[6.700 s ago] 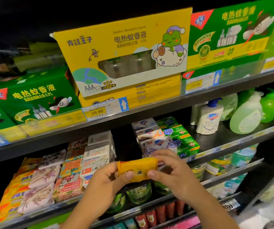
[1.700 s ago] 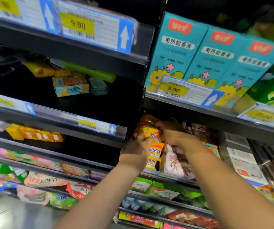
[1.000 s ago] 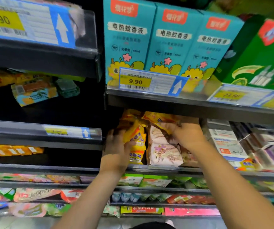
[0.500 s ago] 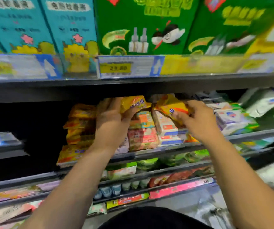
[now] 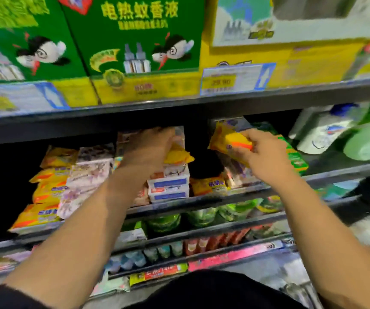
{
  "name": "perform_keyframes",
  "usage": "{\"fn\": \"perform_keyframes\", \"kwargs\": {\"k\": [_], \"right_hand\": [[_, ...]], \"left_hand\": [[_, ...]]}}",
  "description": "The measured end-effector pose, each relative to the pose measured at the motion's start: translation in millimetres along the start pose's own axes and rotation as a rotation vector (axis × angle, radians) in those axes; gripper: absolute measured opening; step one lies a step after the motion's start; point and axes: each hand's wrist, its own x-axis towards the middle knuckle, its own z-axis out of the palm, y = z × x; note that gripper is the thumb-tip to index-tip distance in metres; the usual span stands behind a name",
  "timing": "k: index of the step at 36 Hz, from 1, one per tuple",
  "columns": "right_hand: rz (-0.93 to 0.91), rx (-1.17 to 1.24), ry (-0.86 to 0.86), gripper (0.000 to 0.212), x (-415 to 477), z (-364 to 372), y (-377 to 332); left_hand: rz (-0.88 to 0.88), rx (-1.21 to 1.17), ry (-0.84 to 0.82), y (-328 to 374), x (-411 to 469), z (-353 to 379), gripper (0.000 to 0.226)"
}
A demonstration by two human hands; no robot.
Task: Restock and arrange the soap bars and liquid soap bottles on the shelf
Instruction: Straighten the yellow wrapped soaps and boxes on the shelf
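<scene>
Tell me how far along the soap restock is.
Done: yellow soap stacks fill the left end, bottles stand at right. In hand: right hand pinches a yellow bar; left hand lies on another bar atop white boxes. Left: the dark gap holds one bar.

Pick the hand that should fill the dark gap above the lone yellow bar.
Probably right. The right hand pinches a yellow soap packet free in the air just beside the gap; the left hand lies over another packet on the white boxes, its grip blurred.
</scene>
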Motion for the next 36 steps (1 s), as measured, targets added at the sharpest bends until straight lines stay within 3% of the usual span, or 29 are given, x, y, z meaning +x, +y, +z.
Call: {"fn": "perform_keyframes", "kwargs": {"k": [2, 6, 10, 13, 17, 23, 29, 33, 36], "right_hand": [[-0.017, -0.003, -0.023, 0.034, 3, 5, 3], [-0.022, 0.126, -0.050, 0.036, 11, 3, 9], [-0.048, 0.235, -0.149, 0.035, 18, -1, 13], [-0.046, 0.397, -0.165, 0.030, 19, -2, 10], [-0.033, 0.431, -0.169, 0.031, 18, 3, 7], [-0.013, 0.490, -0.158, 0.030, 20, -4, 3], [0.058, 0.659, -0.103, 0.033, 24, -12, 12], [0.096, 0.785, -0.091, 0.038, 22, -13, 12], [0.063, 0.735, -0.076, 0.036, 20, -16, 11]], "left_hand": [[-0.039, -0.017, -0.062, 11, 3, -11, 0.042], [-0.043, -0.175, 0.003, 14, 7, -15, 0.044], [0.010, -0.433, -0.250, -1, -1, -8, 0.062], [0.052, -0.429, -0.294, -18, -16, -1, 0.065], [0.121, -0.446, -0.290, -25, -18, -9, 0.055], [-0.025, -0.619, -0.277, -25, -8, -12, 0.031], [-0.063, -0.583, -0.332, 7, 8, -17, 0.018], [0.002, -0.473, -0.350, 35, 23, -17, 0.032], [0.039, -0.332, -0.272, 54, 32, -10, 0.029]]}}
